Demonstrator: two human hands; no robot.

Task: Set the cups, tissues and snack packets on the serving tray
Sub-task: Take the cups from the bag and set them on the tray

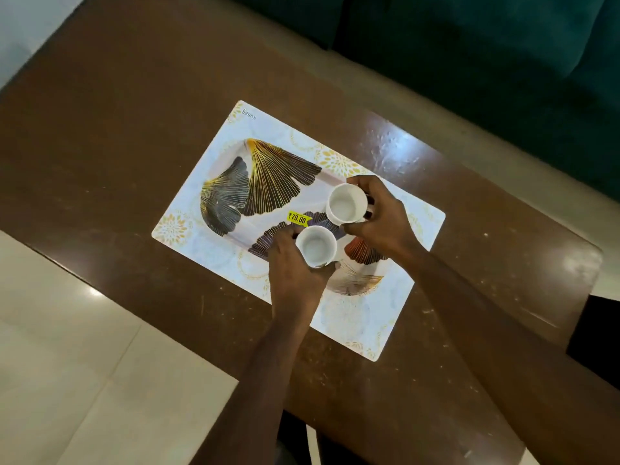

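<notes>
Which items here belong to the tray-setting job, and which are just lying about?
Job: serving tray; near cup, held by left hand; far cup, held by right hand. No tissues or packets visible.
Lying about: placemat, price sticker, table, sofa.

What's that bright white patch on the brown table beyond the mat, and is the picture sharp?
Head view: likely glare, a lamp reflecting off the glossy table; a smaller glint sits on the floor tiles. Head view again: fairly sharp at the centre, the yellow price sticker is readable, and the whole scene sits tilted.
</notes>
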